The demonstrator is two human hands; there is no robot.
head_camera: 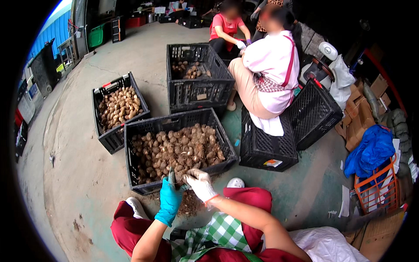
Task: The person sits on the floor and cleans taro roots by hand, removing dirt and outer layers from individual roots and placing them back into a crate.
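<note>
My left hand (171,196), in a teal glove with soiled fingertips, is closed around a brown, hairy tuber that looks like taro (179,178). My right hand (200,185), in a dirty white knit glove, meets it from the right with bent fingers at the tuber; its exact hold is partly hidden. Both hands are over the near edge of a black plastic crate (131,163). Many rough brown tubers (176,147) with roots and soil fill its bottom. Loose root fibres and dirt (190,203) lie on the floor below my hands.
A crate (113,144) of cleaner tubers (119,106) stands at left. Stacked crates (199,95) hold a few tubers behind. At right, a co-worker (271,72) sits on an upturned crate (268,154); another person (226,29) sits beyond. An orange basket (376,190) stands far right.
</note>
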